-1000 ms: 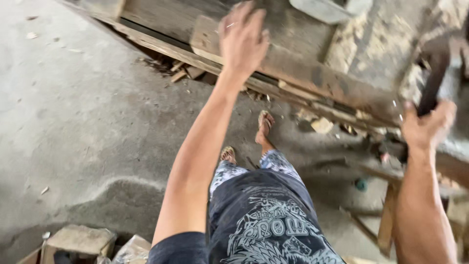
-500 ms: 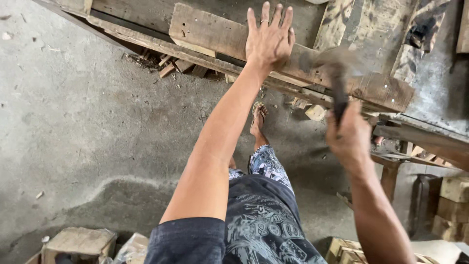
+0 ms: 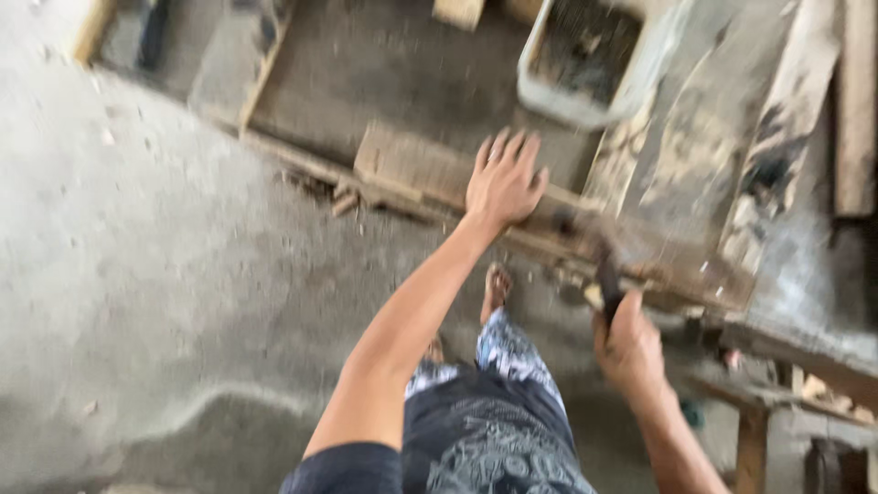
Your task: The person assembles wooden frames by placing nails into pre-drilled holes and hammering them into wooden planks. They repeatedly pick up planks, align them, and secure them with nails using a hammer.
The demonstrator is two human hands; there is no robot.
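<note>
The whole view is smeared by motion, so edges and small things are hard to read. At far left lies bare concrete floor [image 3: 137, 274], with a dark object at the top edge too blurred to name. Small wood scraps [image 3: 343, 197] lie by the worktop's [image 3: 677, 183] lower edge. A plank [image 3: 412, 169] lies on that worktop, and the left hand [image 3: 503, 183] rests flat on its right part, fingers spread. Above, a pale tub [image 3: 585, 64] is cut off by the top edge, its contents unclear. Below the arm, patterned shorts and one foot [image 3: 497, 285] show; the other foot is mostly hidden. The right hand [image 3: 629, 348] is closed round a dark handle [image 3: 608, 284] of a tool whose head is lost in blur against the worktop's edge. At right, boards run out of frame.
</note>
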